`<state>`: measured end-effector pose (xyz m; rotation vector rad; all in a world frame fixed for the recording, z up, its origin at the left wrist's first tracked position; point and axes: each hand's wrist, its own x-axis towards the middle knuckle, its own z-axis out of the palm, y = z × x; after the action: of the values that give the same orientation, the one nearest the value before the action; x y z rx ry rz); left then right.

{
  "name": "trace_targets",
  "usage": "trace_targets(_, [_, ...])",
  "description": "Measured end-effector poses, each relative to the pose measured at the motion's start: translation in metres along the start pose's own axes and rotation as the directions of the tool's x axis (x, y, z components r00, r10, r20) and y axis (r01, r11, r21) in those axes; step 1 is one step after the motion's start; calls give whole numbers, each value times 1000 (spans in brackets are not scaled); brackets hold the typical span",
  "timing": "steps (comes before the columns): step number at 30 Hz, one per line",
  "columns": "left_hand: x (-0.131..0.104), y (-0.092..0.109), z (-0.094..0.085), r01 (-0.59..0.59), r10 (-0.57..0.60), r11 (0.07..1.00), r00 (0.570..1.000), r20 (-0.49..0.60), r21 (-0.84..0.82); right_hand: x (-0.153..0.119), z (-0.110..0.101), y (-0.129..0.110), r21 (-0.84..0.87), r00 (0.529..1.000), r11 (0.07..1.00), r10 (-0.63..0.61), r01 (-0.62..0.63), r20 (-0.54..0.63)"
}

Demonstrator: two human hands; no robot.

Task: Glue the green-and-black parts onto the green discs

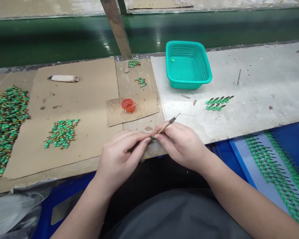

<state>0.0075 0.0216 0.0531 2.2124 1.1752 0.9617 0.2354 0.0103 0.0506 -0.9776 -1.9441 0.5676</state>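
My left hand (123, 152) is closed, thumb and forefinger pinching a small green piece (152, 137) at the table's front edge. My right hand (183, 144) meets it there, its fingertips also at the green piece, which they largely cover. Across the right fingers lies a thin fine-tipped brush (168, 124) with a pale wooden handle, its tip pointing up and away to the right. Ahead of both hands, a small orange-red cup (128, 105) stands on a speckled cardboard piece (114, 116).
Green-and-gold pieces lie in a large heap (5, 129) and a smaller pile (62, 132) at left. A teal basket (189, 81) stands at the back. Assembled green pieces (218, 103) sit in rows at right, above a blue tray (241, 166) of more. A tape-wrapped tool (64, 78) rests on cardboard.
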Motion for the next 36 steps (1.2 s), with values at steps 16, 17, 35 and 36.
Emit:
trace_targets(16, [-1,1,-1,3,-3,1000,1000,-18,-5,7,-2,-9,23,993,998,58,-61,102])
trace_targets(17, [0,1,-2,2,-2,1000,1000,-15,-6,8,-1,-10,9,993,998,58,-59,103])
trace_targets(35, [16,30,-27,387,-377,845,921,101,-370,-28,-26,10,525,785,728,596,-441,-167])
trace_targets(36, [20,36,-33,390,-370,826,920,131,-406,-29,-26,11,527,789,728,592,-439,-161])
